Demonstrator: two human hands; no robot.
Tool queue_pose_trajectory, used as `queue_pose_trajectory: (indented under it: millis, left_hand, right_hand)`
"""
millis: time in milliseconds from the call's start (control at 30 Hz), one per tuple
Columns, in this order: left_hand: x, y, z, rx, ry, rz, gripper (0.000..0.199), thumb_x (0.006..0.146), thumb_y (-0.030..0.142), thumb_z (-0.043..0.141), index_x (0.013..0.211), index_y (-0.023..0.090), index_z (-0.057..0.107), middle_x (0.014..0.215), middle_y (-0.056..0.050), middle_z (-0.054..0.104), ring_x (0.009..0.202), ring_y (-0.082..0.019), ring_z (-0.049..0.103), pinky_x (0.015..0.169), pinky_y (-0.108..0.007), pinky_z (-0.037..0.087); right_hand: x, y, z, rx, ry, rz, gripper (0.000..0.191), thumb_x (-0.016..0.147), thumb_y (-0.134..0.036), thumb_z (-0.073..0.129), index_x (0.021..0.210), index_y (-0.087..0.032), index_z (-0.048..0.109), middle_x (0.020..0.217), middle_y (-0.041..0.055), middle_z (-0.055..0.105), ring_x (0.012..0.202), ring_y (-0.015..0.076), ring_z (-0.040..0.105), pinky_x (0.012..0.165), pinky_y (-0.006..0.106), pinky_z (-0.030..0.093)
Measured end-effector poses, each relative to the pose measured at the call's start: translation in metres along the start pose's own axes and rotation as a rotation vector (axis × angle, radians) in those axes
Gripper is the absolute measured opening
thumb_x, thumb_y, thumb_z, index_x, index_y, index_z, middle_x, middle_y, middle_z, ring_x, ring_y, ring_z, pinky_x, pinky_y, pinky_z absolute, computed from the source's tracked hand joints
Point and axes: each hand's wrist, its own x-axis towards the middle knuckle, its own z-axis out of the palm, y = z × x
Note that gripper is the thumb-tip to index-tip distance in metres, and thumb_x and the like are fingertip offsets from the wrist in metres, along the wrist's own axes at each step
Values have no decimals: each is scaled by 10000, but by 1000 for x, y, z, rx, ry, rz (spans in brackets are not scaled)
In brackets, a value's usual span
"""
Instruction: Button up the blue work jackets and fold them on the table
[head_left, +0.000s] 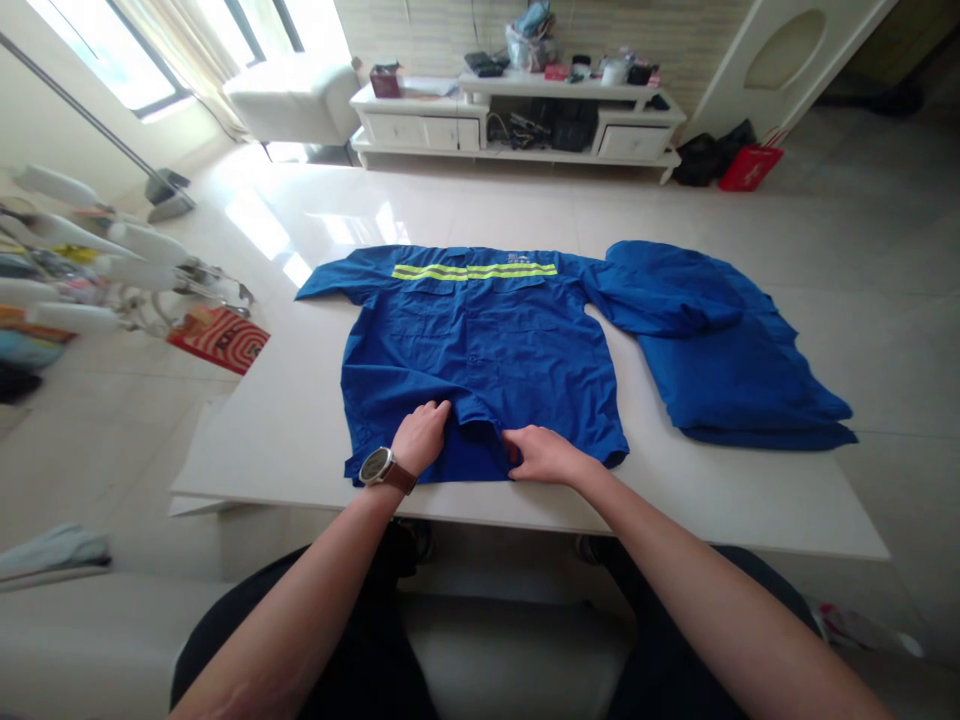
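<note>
A white, smooth-topped table (262,440) stands on a glossy tiled floor before a low white cabinet (420,132), whose open middle shelf holds dark items too blurred to identify. Spread across the table, collar away from the wearer of the camera, lies a blue work jacket (540,345), its creased cloth banded with yellow-green reflective tape (431,272). One sleeve overlaps a folded pile of blue clothing (735,375) at right, where matching color makes the cuff hard to pick out. By the cabinet, a red bag (752,168) sits beside black bags (712,152), contents hidden; atop it, a see-through bag (529,45) holds something bluish. At the jacket's near hem, the right hand (544,453) pinches the front edge between thumb and fingers; the left hand (421,437) curls against the rumpled front, its hidden fingertips leaving its grip impossible to tell. A round wristwatch (377,466) with a brown strap circles the left wrist. The small chest emblem (518,258) is unreadable.
</note>
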Motion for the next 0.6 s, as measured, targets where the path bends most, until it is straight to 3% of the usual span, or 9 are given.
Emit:
queue_pose_trajectory:
  millis: [100, 167, 267, 367, 467, 600]
  left_hand:
    - [2, -8, -2, -66, -17, 50, 457, 843, -8, 399, 1174, 162, 663, 1059, -143, 697, 963, -238, 663, 852, -322, 473]
    - [0, -22, -7, -132, -120, 37, 415, 799, -13, 454, 1021, 199, 733, 971, -110, 731, 887, -221, 681, 796, -296, 472]
    - [-9, -53, -19, -154, -344, -123, 274, 682, 8, 584, 751, 208, 758, 805, -86, 746, 770, -228, 695, 704, -287, 471]
    - [-16, -80, -30, -85, -447, -313, 240, 573, 24, 656, 702, 197, 761, 748, -86, 745, 723, -250, 705, 656, -292, 479]
    - [-13, -83, -33, -89, -426, -292, 264, 612, 96, 706, 837, 208, 788, 851, -77, 768, 798, -251, 722, 701, -291, 508]
    - [1, -50, -26, -218, -204, -6, 433, 765, 205, 694, 1196, 211, 731, 1088, -82, 748, 1003, -233, 707, 898, -288, 535]
  right_hand:
    - [-1, 1, 4, -2, -46, -28, 196, 683, -176, 771, 858, -246, 714, 859, 7, 743, 762, 197, 667, 591, 254, 345]
    - [-1, 3, 6, -10, -59, -53, 200, 682, -130, 753, 840, -252, 735, 842, 1, 740, 744, 185, 660, 589, 255, 338]
    - [-3, 4, 7, -30, -80, -73, 233, 679, -72, 719, 813, -261, 749, 820, -11, 734, 729, 165, 650, 589, 251, 329]
    - [-4, 3, 4, -72, -138, -56, 199, 703, -146, 763, 868, -256, 744, 882, -12, 741, 781, 163, 657, 596, 240, 333]
    - [-3, 0, 2, -150, -184, -35, 211, 729, -272, 812, 919, -244, 724, 943, -1, 746, 839, 176, 670, 610, 235, 343]
    - [0, -6, 5, -267, -152, 1, 236, 777, -381, 805, 934, -235, 706, 970, 27, 752, 880, 207, 691, 638, 244, 374]
